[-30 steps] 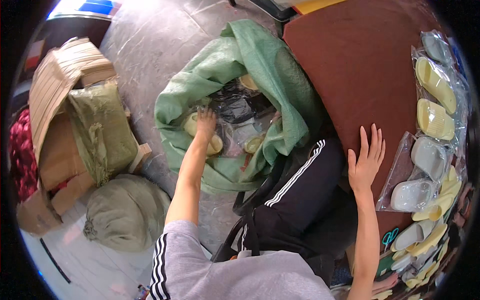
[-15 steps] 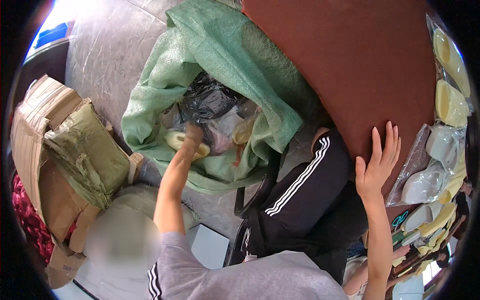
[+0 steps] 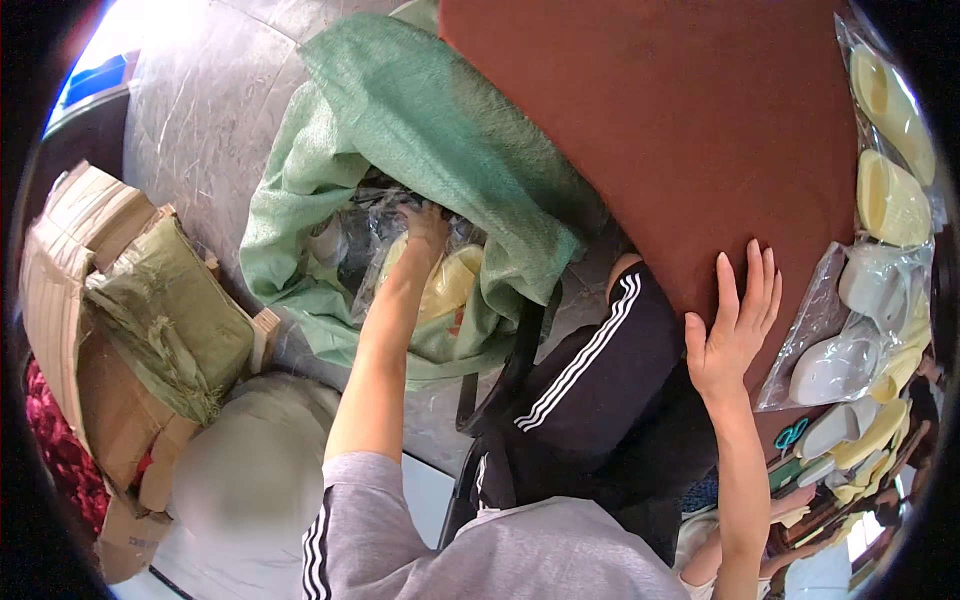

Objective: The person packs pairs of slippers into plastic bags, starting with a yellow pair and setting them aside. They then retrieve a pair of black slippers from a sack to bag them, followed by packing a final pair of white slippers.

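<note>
My left hand reaches down into a large green woven sack on the floor. Its fingers are partly lost among crinkled clear plastic, so I cannot make out whether they grip anything. Close to that wrist lie pale yellow shoes in clear plastic, and dark wrapping shows deeper in the sack. My right hand lies flat on the brown table with fingers spread, holding nothing. Right of it are a plastic-wrapped white clog and a grey-white one.
Yellow wrapped shoes line the table's right edge, with teal scissors nearer me. A torn cardboard box with a folded olive woven sack stands at left. A chair's black frame is beside my leg. Another person's arm shows lower right.
My left hand has moved right and farther into the green sack; the yellow shoes and plastic there have shifted. The sack's upper rim has sagged over the opening. My right hand stays on the table.
</note>
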A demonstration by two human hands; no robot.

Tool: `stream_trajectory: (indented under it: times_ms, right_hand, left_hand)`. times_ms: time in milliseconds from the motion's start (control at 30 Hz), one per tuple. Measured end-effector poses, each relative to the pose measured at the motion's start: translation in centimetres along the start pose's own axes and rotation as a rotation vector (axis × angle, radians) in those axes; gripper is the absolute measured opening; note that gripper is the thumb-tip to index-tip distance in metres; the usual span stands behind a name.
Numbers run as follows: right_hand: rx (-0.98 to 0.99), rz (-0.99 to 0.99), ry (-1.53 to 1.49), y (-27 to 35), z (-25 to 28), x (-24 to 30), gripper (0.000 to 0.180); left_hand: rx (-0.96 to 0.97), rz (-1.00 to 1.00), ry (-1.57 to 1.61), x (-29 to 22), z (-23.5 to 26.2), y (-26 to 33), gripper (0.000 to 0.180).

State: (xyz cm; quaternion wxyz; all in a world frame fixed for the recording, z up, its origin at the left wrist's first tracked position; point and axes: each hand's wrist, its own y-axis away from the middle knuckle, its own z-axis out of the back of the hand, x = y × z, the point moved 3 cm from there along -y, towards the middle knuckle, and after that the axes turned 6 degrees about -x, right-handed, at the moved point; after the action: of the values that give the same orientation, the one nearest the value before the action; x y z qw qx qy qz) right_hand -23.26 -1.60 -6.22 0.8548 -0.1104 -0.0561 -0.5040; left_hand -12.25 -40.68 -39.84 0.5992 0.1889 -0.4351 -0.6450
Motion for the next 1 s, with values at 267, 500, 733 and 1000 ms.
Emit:
stream_trajectory:
  times_ms: [267, 500, 733, 1000]
  right_hand:
    - [-0.024, -0.034, -0.062, 0.0, 0.7, 0.0, 0.059]
    - [-0.105, -0.025, -0.087, 0.7, 1.9, 0.1, 0.063]
    - [-0.221, -0.002, -0.103, 2.0, 3.3, -0.1, 0.058]
    - [-0.287, -0.384, -1.719, 7.9, 10.6, -0.5, 0.05]
  left_hand:
    - [0.028, -0.171, -0.074, 1.0, 2.8, 7.8, 0.03]
    - [-0.292, -0.125, -0.023, 2.1, 7.0, 22.9, 0.022]
    - [-0.527, -0.066, -0.066, 3.1, 19.3, 38.6, 0.018]
    - [-1.036, -0.404, -0.421, -2.6, 42.1, 52.4, 0.009]
